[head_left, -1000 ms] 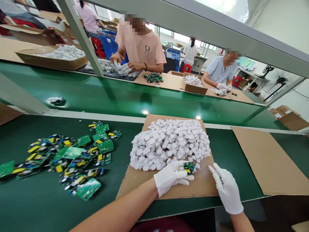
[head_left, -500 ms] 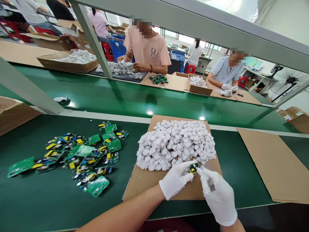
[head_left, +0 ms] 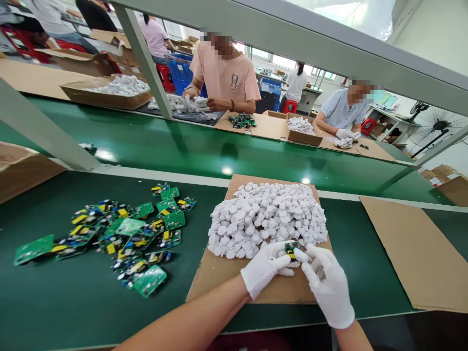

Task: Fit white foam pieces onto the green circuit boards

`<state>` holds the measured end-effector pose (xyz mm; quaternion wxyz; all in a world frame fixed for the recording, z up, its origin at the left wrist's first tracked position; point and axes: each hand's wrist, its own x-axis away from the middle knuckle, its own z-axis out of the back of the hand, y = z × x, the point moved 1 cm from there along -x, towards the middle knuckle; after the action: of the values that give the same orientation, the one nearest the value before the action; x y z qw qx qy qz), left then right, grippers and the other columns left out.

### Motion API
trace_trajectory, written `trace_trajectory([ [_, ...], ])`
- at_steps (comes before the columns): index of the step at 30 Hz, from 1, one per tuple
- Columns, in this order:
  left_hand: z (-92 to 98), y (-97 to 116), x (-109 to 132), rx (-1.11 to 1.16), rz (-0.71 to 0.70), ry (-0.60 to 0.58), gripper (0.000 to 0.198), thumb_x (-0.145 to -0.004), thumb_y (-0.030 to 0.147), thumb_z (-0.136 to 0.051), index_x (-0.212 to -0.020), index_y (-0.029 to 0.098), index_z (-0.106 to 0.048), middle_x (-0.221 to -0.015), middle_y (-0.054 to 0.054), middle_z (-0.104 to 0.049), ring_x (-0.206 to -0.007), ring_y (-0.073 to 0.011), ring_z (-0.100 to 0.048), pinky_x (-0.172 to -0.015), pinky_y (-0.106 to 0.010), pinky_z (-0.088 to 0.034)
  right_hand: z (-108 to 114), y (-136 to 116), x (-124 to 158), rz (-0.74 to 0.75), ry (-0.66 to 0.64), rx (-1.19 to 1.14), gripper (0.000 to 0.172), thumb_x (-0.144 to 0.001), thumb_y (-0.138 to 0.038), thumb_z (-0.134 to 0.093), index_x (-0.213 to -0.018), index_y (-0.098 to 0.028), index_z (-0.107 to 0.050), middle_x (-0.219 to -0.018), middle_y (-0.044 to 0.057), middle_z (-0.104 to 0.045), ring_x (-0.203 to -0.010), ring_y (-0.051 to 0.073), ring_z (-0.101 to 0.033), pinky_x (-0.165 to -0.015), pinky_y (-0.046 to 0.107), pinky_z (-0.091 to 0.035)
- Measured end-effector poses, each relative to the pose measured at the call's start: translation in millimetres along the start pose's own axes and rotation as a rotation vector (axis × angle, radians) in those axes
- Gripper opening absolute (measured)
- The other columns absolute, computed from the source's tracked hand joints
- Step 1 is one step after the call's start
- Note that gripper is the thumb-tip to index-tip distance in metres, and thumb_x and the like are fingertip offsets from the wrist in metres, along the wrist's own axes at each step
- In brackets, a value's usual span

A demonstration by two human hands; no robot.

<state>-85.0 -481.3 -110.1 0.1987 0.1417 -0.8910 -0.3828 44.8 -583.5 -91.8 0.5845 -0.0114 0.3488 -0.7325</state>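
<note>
My left hand (head_left: 268, 265), in a white glove, is closed around the edges of a small green circuit board (head_left: 291, 249) with a yellow component on it. Opposite it, my right hand (head_left: 325, 278), gloved too, has thumb and forefinger pinched at a small white rounded piece (head_left: 302, 256) against the board's right side; its outline partly merges with the white glove. Just beyond both hands, a heap of small white rounded pieces (head_left: 266, 214) covers much of a cardboard sheet (head_left: 215, 278). To the left lies a loose pile of green circuit boards (head_left: 127, 228) with yellow and blue components.
Another cardboard sheet (head_left: 413, 253) lies at the right. A grey metal post (head_left: 47, 117) and a crossbar frame the bench. Beyond the green strip (head_left: 183, 151), two co-workers handle white pieces beside cardboard boxes (head_left: 303, 136). A box (head_left: 25, 170) stands at the left edge.
The board in my left hand has turned so its face shows more. My right hand has shifted slightly up and left, fingers still at the board's side. The piles look unchanged.
</note>
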Motion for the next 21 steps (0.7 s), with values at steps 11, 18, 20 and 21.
trace_trajectory([
  [11, -6.3, -4.9, -4.9, 0.011, -0.108, 0.075, 0.036, -0.057, 0.034, -0.078, -0.075, 0.011, -0.057, -0.064, -0.001, -0.056, -0.055, -0.0087, -0.051, -0.053, -0.021, -0.043, -25.4, -6.5, -0.4, 0.221, 0.130, 0.249, 0.019, -0.079, -0.019, -0.057, -0.091, -0.029, -0.069, -0.099, 0.006, -0.065, -0.080, 0.018, -0.063, -0.068, 0.031, -0.052],
  [18, -10.6, 5.9, 0.8, -0.059, -0.050, 0.099, 0.035, -0.062, 0.041, -0.072, -0.069, 0.010, -0.057, -0.065, -0.002, -0.055, -0.056, -0.0073, -0.049, -0.053, -0.019, -0.042, -19.7, 6.2, -1.2, -0.012, -0.049, -0.269, 0.037, -0.078, -0.029, -0.058, -0.115, -0.023, -0.055, -0.108, 0.009, -0.059, -0.080, 0.018, -0.061, -0.068, 0.032, -0.054],
  [20, -12.2, 5.8, 1.0, -0.064, -0.037, 0.121, 0.035, -0.062, 0.041, -0.072, -0.070, 0.010, -0.057, -0.065, -0.001, -0.054, -0.058, -0.0070, -0.048, -0.053, -0.018, -0.042, -20.2, 7.8, -0.2, -0.130, -0.045, -0.340, 0.051, -0.080, -0.033, -0.056, -0.127, -0.021, -0.043, -0.109, 0.010, -0.060, -0.079, 0.018, -0.062, -0.068, 0.032, -0.054],
  [21, -12.7, 5.0, 0.9, -0.044, -0.038, 0.101, 0.035, -0.062, 0.040, -0.073, -0.069, 0.011, -0.056, -0.064, 0.000, -0.052, -0.057, -0.0067, -0.048, -0.054, -0.018, -0.042, -21.1, 7.2, -0.3, -0.162, -0.051, -0.348, 0.055, -0.080, -0.035, -0.057, -0.130, -0.020, -0.040, -0.112, 0.011, -0.059, -0.085, 0.020, -0.062, -0.073, 0.034, -0.054],
])
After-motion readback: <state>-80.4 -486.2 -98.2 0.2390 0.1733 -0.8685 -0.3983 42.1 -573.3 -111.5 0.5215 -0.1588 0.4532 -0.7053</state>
